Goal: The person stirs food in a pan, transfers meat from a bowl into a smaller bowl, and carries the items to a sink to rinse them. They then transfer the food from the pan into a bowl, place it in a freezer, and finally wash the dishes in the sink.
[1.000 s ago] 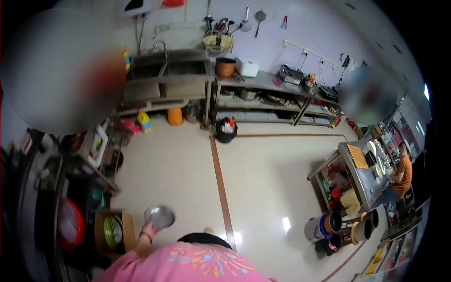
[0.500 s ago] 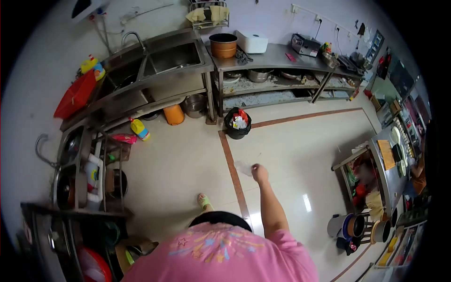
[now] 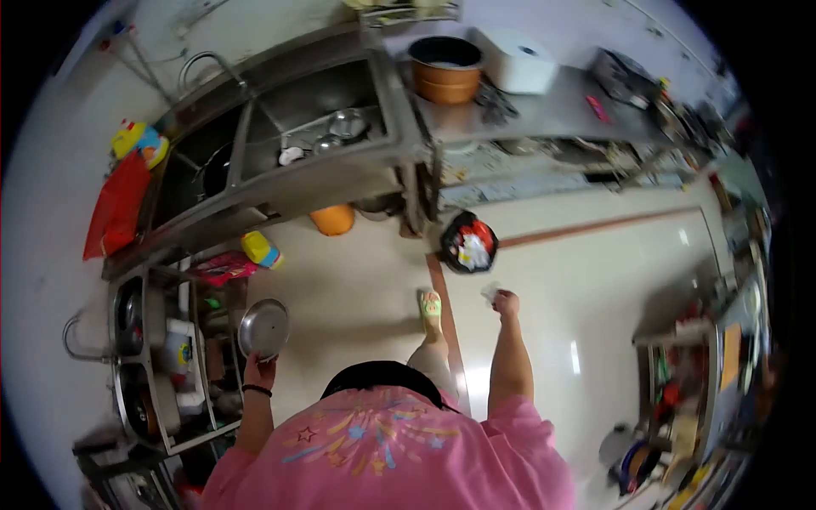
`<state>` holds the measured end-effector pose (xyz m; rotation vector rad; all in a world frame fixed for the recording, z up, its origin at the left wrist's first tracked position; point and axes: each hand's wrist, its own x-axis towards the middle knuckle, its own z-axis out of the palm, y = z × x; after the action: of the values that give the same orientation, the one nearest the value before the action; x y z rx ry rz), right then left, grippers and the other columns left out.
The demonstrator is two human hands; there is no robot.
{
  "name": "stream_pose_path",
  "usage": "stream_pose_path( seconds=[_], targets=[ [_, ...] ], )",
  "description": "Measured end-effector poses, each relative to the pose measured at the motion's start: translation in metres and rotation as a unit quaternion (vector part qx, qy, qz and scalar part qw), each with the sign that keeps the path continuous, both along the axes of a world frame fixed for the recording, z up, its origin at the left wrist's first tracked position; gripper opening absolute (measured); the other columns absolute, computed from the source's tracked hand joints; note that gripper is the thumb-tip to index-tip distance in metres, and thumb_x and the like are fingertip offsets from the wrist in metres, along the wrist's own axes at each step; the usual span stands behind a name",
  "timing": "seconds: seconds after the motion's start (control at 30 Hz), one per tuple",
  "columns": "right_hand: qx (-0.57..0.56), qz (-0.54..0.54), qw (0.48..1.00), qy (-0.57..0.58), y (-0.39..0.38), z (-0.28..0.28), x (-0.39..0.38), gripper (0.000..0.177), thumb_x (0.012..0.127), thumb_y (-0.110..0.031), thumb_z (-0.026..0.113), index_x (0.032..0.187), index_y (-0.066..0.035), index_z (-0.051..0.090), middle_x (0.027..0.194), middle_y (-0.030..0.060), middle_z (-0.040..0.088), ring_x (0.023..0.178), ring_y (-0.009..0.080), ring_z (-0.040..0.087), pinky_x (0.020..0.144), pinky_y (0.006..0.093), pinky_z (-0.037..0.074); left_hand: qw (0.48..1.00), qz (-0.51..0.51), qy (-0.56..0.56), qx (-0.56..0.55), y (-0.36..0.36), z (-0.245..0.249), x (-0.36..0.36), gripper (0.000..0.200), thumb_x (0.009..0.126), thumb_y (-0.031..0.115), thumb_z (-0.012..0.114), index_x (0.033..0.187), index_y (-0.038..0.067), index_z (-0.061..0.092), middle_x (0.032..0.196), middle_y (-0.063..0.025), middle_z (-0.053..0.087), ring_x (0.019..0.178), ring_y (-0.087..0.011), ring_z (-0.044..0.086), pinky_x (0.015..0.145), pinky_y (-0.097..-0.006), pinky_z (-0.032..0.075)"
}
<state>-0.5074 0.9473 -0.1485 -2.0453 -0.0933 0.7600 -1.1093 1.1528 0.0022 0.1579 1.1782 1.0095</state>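
Note:
My left hand [image 3: 261, 371], with a dark band on the wrist, is closed on the near rim of a round metal plate [image 3: 264, 327], held out over the floor at the left. In front of me to the right, my right hand [image 3: 506, 302] pinches a crumpled piece of clear plastic film [image 3: 490, 292]. Just beyond that hand stands a bin lined with a black bag [image 3: 448, 248], with red and white rubbish [image 3: 473, 248] in it. The film is close to the bin's near right side and apart from it.
A steel double sink [image 3: 319, 161] with several metal dishes stands ahead. Right of it, a steel counter [image 3: 552, 115] carries an orange pot [image 3: 446, 81] and a white appliance [image 3: 514, 61]. Small sinks [image 3: 136, 331] line the left side; a shelved table [image 3: 680, 365] is at the right.
I have moved forward, nearer to the sink and bin. My left hand has come into view with the metal plate. The film in my right hand is now closer to the bin.

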Motion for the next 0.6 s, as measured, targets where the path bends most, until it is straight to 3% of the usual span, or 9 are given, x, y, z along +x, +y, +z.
stream_pose_path(
  seconds=[0.1, 0.2, 0.27, 0.33, 0.4, 0.47, 0.53, 0.57, 0.6],
  targets=[
    [-0.039, 0.02, 0.999, -0.001, 0.06, -0.057, 0.063, 0.035, 0.07, -0.011, 0.051, 0.101, 0.004, 0.054, 0.066, 0.0119, 0.058, 0.048, 0.0162, 0.055, 0.041, 0.027, 0.046, 0.998, 0.056, 0.016, 0.036, 0.023, 0.033, 0.063, 0.035, 0.08, 0.013, 0.046, 0.112, 0.0, 0.041, 0.109, -0.013, 0.048, 0.095, -0.0261, 0.05, 0.077, -0.0344, 0.047],
    [-0.033, -0.003, 0.998, 0.059, 0.109, -0.036, 0.083, 0.05, 0.07, -0.018, 0.055, 0.113, 0.005, 0.045, 0.067, 0.0136, 0.057, 0.044, 0.0182, 0.053, 0.034, 0.0277, 0.043, 0.992, 0.098, 0.067, 0.034, 0.055, 0.061, 0.093, 0.031, 0.078, 0.016, 0.048, 0.107, 0.005, 0.046, 0.101, -0.009, 0.054, 0.087, -0.0231, 0.054, 0.068, -0.0313, 0.048],
    [-0.104, 0.07, 0.991, 0.052, 0.141, -0.028, 0.101, 0.044, 0.072, -0.024, 0.056, 0.104, 0.005, 0.051, 0.065, 0.0126, 0.056, 0.04, 0.0168, 0.051, 0.032, 0.0279, 0.04, 0.996, 0.054, 0.033, 0.056, 0.084, 0.069, 0.093, 0.024, 0.078, 0.019, 0.05, 0.1, 0.009, 0.05, 0.092, -0.0044, 0.057, 0.08, -0.0178, 0.055, 0.058, -0.0268, 0.047],
    [-0.147, 0.256, 0.954, -0.057, 0.15, -0.128, 0.148, 0.034, 0.074, -0.026, 0.055, 0.093, 0.002, 0.055, 0.058, 0.0083, 0.054, 0.038, 0.0148, 0.048, 0.031, 0.027, 0.039, 0.984, 0.13, 0.11, 0.061, 0.122, 0.114, 0.127, 0.019, 0.078, 0.021, 0.051, 0.094, 0.012, 0.051, 0.085, -0.0009, 0.058, 0.072, -0.0126, 0.056, 0.049, -0.0225, 0.044],
    [-0.086, 0.35, 0.918, -0.164, 0.163, -0.144, 0.164, 0.023, 0.075, -0.025, 0.053, 0.08, -0.002, 0.058, 0.052, 0.0041, 0.051, 0.038, 0.0129, 0.047, 0.033, 0.025, 0.037, 0.981, 0.157, 0.081, 0.082, 0.166, 0.118, 0.107, 0.019, 0.078, 0.023, 0.051, 0.093, 0.012, 0.051, 0.083, -0.0011, 0.058, 0.065, -0.0113, 0.056, 0.046, -0.022, 0.043],
    [0.019, 0.186, 0.982, -0.001, 0.189, -0.072, 0.144, 0.021, 0.076, -0.022, 0.05, 0.075, -0.004, 0.06, 0.049, 0.0024, 0.051, 0.043, 0.0116, 0.049, 0.036, 0.0247, 0.039, 0.959, 0.243, 0.098, 0.106, 0.218, 0.161, 0.132, 0.019, 0.078, 0.024, 0.052, 0.093, 0.011, 0.05, 0.082, -0.0014, 0.058, 0.06, -0.0116, 0.055, 0.044, -0.0214, 0.042],
    [-0.092, 0.246, 0.942, -0.208, 0.205, -0.041, 0.156, 0.022, 0.075, -0.018, 0.051, 0.087, -0.001, 0.06, 0.066, 0.0067, 0.059, 0.053, 0.0118, 0.055, 0.042, 0.026, 0.044, 0.967, 0.179, 0.113, 0.14, 0.265, 0.181, 0.122, 0.021, 0.078, 0.023, 0.053, 0.094, 0.01, 0.049, 0.081, -0.0029, 0.057, 0.06, -0.0146, 0.055, 0.046, -0.0217, 0.043],
    [-0.036, 0.125, 0.96, -0.248, 0.21, -0.041, 0.16, 0.026, 0.076, -0.017, 0.05, 0.094, 0.0, 0.058, 0.073, 0.0083, 0.061, 0.056, 0.0129, 0.058, 0.045, 0.0249, 0.046, 0.957, 0.197, 0.144, 0.156, 0.296, 0.179, 0.115, 0.024, 0.077, 0.022, 0.054, 0.095, 0.009, 0.048, 0.081, -0.0042, 0.057, 0.06, -0.0162, 0.055, 0.046, -0.0222, 0.044],
    [0.017, 0.03, 0.987, -0.159, 0.223, 0.005, 0.15, 0.028, 0.078, -0.018, 0.048, 0.096, 0.001, 0.058, 0.073, 0.0087, 0.061, 0.06, 0.0136, 0.06, 0.047, 0.024, 0.047, 0.946, 0.214, 0.174, 0.172, 0.327, 0.174, 0.107, 0.026, 0.075, 0.022, 0.055, 0.097, 0.008, 0.048, 0.081, -0.0054, 0.056, 0.06, -0.0177, 0.055, 0.046, -0.0227, 0.044]
  ],
)
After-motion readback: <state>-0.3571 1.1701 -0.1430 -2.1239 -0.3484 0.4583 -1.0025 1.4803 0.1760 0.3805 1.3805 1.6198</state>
